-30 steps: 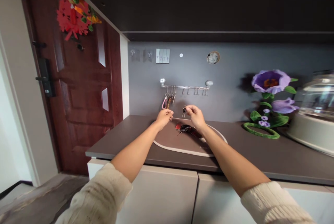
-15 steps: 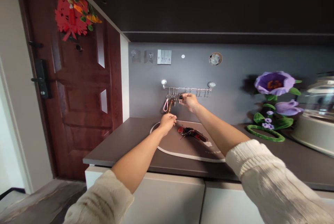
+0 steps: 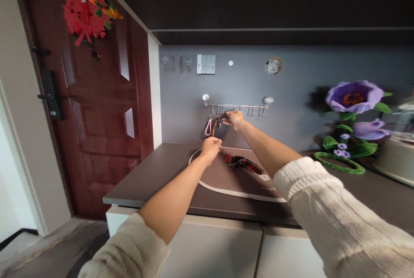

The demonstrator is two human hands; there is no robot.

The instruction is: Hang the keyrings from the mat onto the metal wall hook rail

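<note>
My right hand (image 3: 235, 120) is at the hook rail (image 3: 239, 105), its fingers closed on a bunch of keys (image 3: 224, 117) with a black head. Left of it, a pink loop keychain (image 3: 208, 127) and a brown patterned strap (image 3: 214, 128) hang beneath the rail among other metal keys. My left hand (image 3: 211, 149) is closed just below the strap; whether it grips the strap's lower end is hidden. Under both hands, a dark red and black heap of keys or key cases (image 3: 243, 163) lies on the brown mat (image 3: 223, 182) with its pale rim.
A purple artificial flower (image 3: 354, 96) with a green base stands on the counter (image 3: 145, 178) at the right, beside a white domed appliance (image 3: 396, 157). A dark shelf (image 3: 258, 1) overhangs the counter. Switches (image 3: 206, 64) are on the wall; a red-brown door (image 3: 106, 118) is at the left.
The camera view has shifted slightly, tilting down and left. My right hand stays at the rail with the keys, and my left hand remains closed below the strap.
</note>
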